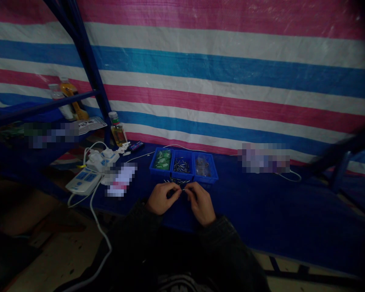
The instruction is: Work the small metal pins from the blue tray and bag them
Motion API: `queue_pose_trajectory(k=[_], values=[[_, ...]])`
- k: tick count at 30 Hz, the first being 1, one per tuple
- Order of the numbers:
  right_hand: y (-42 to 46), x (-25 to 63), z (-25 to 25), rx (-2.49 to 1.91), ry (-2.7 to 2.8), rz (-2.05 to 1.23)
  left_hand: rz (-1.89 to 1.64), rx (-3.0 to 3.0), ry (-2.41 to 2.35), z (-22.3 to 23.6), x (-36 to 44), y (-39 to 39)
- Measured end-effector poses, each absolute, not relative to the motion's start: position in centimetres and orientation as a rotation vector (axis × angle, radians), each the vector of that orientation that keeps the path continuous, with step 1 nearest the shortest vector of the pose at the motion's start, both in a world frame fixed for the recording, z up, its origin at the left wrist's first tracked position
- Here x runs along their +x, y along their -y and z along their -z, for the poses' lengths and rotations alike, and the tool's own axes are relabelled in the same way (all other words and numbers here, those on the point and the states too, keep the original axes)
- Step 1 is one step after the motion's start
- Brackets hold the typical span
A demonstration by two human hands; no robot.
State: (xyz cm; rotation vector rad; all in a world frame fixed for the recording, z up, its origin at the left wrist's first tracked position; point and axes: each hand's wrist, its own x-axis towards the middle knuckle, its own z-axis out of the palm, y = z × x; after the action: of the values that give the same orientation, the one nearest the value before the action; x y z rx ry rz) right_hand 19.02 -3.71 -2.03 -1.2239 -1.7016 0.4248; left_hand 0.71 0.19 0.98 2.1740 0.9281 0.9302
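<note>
My left hand (163,198) and my right hand (201,202) meet at the fingertips just in front of three joined blue bins. Both are closed in a pinch around something tiny and shiny, too small to name. Right behind the fingers lies a loose pile of dark, screw-like metal pieces (178,181). The left bin (159,172) holds green pieces (162,159), perhaps small bags. More thin metal pieces (181,164) fill the middle bin (182,176). Clear plastic-looking pieces (203,166) are in the right bin (206,179).
White power strips (83,182) with plugs and cables lie left of a blurred-out phone-like object (121,180). Behind them stands a bottle (118,129) of yellow liquid. A blurred item (263,158) sits at the back right. Striped sheeting (215,81) hangs behind the blue table (261,207).
</note>
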Motion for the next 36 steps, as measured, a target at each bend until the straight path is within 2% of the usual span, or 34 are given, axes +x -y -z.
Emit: queue_pose_trajectory(k=[29,36], values=[[3.83,19.2,1.58,-1.299,1.656,-0.368,-0.961,2.166,-0.938,-0.76,0.69,-0.14],[3.7,19.72,1.42,-1.323,1.486,-0.27,-1.132,2.083,-1.104,-0.68,0.07,-0.27]])
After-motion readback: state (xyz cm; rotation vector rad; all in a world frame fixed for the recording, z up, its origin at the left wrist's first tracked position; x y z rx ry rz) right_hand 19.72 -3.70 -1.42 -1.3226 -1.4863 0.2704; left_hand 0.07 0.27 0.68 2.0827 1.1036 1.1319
